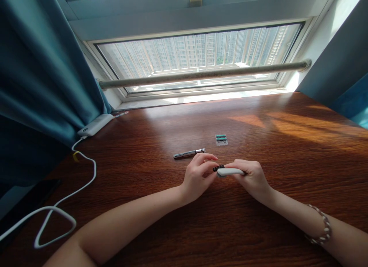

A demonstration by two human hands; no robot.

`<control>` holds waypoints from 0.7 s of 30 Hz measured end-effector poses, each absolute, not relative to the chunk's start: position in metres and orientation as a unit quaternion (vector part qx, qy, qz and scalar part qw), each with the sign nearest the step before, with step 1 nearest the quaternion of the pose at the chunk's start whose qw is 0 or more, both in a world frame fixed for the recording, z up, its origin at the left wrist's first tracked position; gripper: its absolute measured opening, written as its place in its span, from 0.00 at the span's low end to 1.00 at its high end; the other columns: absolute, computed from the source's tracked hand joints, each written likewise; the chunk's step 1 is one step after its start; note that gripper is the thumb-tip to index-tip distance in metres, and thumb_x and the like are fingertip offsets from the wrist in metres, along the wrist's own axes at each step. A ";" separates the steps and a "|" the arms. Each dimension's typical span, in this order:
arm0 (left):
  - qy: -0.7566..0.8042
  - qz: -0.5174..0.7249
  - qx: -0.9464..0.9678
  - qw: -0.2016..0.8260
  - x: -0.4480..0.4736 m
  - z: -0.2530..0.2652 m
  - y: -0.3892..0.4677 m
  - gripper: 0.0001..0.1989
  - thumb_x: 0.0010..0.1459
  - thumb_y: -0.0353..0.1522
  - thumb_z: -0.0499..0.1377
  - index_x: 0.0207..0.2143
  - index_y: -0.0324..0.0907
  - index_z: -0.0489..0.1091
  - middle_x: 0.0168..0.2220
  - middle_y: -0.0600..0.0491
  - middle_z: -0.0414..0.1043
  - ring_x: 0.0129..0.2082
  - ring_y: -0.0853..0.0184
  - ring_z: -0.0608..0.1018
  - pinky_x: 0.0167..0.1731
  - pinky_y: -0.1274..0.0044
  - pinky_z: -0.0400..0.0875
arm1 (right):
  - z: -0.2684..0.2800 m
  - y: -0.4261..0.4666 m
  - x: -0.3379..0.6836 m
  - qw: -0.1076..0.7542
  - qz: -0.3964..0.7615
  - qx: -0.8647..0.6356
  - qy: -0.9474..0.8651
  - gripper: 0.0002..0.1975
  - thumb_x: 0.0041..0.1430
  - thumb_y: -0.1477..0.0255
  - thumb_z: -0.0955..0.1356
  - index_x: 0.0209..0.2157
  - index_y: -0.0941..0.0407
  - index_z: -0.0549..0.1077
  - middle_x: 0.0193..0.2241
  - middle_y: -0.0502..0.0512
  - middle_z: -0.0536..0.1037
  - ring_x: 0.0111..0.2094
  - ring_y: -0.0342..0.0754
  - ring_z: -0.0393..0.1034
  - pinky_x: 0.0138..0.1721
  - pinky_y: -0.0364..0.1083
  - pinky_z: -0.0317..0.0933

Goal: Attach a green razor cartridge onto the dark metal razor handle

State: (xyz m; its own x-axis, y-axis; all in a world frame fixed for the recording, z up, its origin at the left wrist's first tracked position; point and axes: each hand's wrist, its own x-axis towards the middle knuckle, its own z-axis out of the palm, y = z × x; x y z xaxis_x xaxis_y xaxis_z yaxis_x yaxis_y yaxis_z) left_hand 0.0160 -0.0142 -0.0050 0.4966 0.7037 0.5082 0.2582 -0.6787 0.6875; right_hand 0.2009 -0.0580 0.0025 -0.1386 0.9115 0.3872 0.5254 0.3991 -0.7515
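Just in front of me, the fingertips of my left hand [199,176] pinch a small black razor cartridge [218,168]. My right hand [253,179] is closed around a white handle with a greyish end, which looks like a small brush [231,171]. That greyish end is up against the cartridge or very close to it; whether they touch I cannot tell. Just beyond my left fingers lies a grey and silver razor handle [188,153], its right end partly behind my hand. Farther back, a clear plastic blade tray [221,143] holds cartridges with teal strips.
The brown wooden table [149,225] runs back to a window with a metal bar [201,74] across it. At the back left, a white power strip [96,125] sits by the blue curtain [48,60]. Its white cable [94,175] loops down the table's left side.
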 end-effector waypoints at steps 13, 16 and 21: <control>0.360 0.381 0.655 0.544 0.018 -0.005 0.002 0.11 0.48 0.35 0.60 0.33 0.39 0.74 0.31 0.51 0.69 0.32 0.68 0.69 0.33 0.77 0.63 | 0.010 -0.044 0.223 0.323 0.023 -0.609 -0.724 0.15 0.58 0.61 0.60 0.35 0.52 0.74 0.30 0.49 0.78 0.30 0.44 0.71 0.31 0.40 0.55; 0.359 0.386 0.641 0.558 0.017 -0.006 0.003 0.10 0.47 0.35 0.60 0.32 0.39 0.74 0.31 0.51 0.71 0.32 0.68 0.69 0.32 0.77 0.63 | 0.009 -0.043 0.224 0.325 0.004 -0.597 -0.733 0.14 0.59 0.62 0.60 0.34 0.52 0.74 0.31 0.50 0.78 0.31 0.43 0.71 0.32 0.39 0.55; 0.352 0.388 0.631 0.572 0.017 -0.005 0.003 0.09 0.47 0.35 0.61 0.31 0.38 0.74 0.31 0.51 0.70 0.31 0.69 0.70 0.31 0.78 0.63 | 0.009 -0.042 0.228 0.295 -0.030 -0.600 -0.743 0.15 0.59 0.62 0.60 0.33 0.52 0.75 0.28 0.49 0.77 0.29 0.43 0.71 0.30 0.40 0.53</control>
